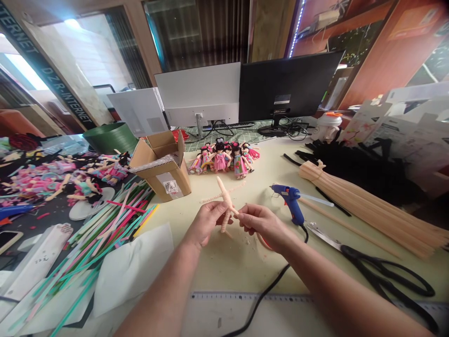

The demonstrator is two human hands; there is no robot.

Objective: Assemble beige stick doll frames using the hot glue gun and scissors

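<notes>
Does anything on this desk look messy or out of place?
Mainly the coloured stems, strewn in a loose, crisscrossing tangle at the left, while the pale bundle at the right is gathered together. I see nothing clearly broken.

Blue glue gun (287,196), black scissor handles (389,276), green-patterned mat (259,132)

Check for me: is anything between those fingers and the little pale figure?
Nothing visible: the left hand grips the pale figure directly, and the right hand pinches its thin side piece. The blue glue gun lies off to the right.
</notes>
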